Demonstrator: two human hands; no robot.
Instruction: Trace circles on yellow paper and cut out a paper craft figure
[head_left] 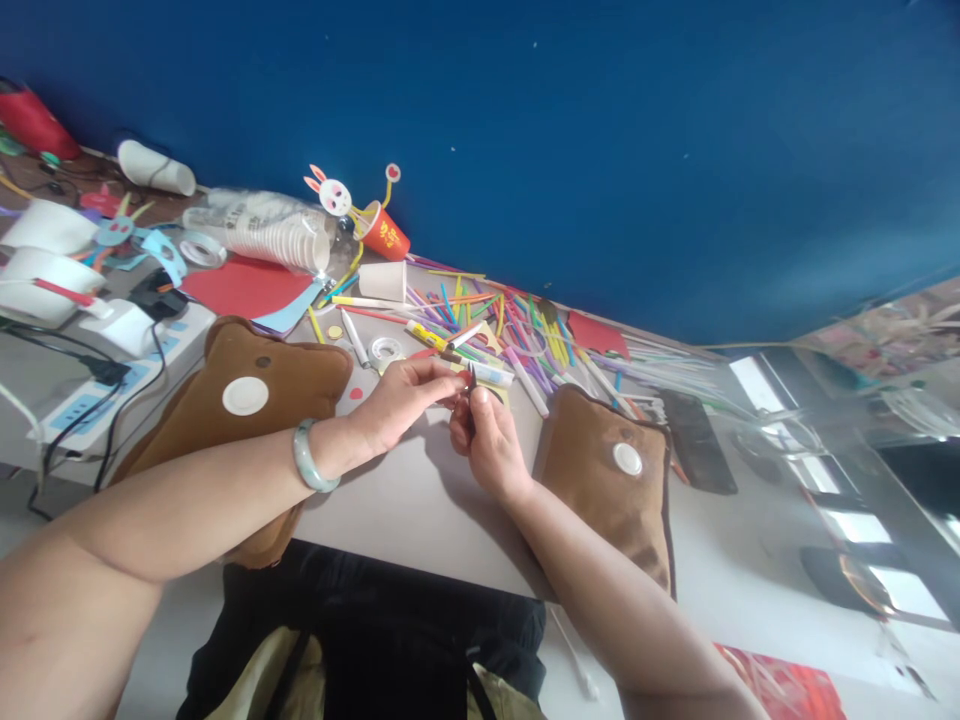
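Above the near part of the table, my two hands meet. My left hand, with a jade-coloured bangle on its wrist, is closed in a pinch on a small reddish piece, mostly hidden by the fingertips. Scissors with a dark pointed blade stick up from my right hand, whose fingers are wrapped round them; the handles are hidden. The blade touches or nearly touches the left fingertips. Behind the hands lie a white glue tube and a yellow marker. A red paper dot lies left of the hands.
Brown plush pads flank my arms. Colourful sticks and pens cover the table's back. Stacked paper cups, an orange cup, tape, red paper and a power strip with cables are on the left.
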